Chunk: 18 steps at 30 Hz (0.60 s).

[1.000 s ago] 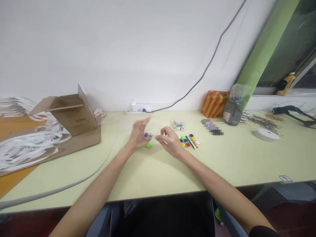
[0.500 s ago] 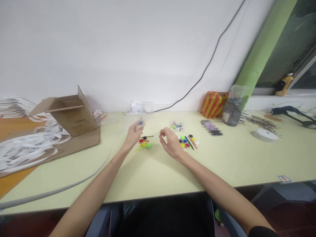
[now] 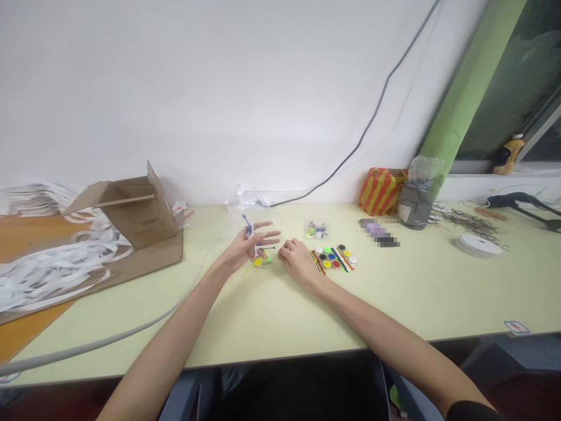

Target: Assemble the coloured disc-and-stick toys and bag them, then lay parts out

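A: Left hand?
B: We find its fingers spread, a blue piece at the thumb.
A: Right hand?
B: Curled on the table, beside the coloured pieces; we cannot tell any grip.

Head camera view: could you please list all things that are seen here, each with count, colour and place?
table: one, pale yellow-green, across the view
cardboard box: one, brown, open, on the left
white strips: a pile, white, far left
hose: one, grey, left front of the table
wall cable: one, dark, on the white wall
striped bag: one, orange and yellow, at the wall, right
tape roll: one, white, far right
round pieces: about ten, mixed colours, right of the right hand
small pieces: a few, yellow, green, red, between the hands
blue piece: one, blue, at the left fingertips
left hand: fingers spread, grip unclear
right hand: fingers curled, low over the table
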Each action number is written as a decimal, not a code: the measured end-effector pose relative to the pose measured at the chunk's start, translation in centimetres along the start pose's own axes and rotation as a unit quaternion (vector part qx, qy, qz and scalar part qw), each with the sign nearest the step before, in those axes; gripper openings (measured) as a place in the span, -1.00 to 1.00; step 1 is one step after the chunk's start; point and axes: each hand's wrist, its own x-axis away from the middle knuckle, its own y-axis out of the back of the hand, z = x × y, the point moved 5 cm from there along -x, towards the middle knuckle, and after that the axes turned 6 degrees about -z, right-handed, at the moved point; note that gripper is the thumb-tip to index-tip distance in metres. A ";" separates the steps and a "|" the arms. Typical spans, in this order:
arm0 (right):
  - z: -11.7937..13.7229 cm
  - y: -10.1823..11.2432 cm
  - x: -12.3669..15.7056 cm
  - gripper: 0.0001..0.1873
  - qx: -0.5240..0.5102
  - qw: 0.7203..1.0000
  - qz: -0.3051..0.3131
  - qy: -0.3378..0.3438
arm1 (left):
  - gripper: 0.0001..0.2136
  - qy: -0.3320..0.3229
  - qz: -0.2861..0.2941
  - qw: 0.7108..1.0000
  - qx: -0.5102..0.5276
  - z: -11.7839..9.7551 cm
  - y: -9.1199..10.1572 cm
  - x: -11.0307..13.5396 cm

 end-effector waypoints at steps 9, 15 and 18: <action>-6.8 8.6 0.8 -0.77 -0.113 0.931 -0.336 -0.091 | -0.30 0.043 0.006 0.995 -0.095 -0.5 1.8 1.0; -6.4 10.4 1.0 -0.80 -0.242 0.898 -0.350 -0.113 | -0.15 0.080 0.101 0.977 -0.170 0.6 -1.2 2.0; -5.5 10.1 0.5 -0.81 -0.248 0.914 -0.307 -0.091 | -0.16 0.110 0.155 0.965 -0.180 0.8 -2.1 2.4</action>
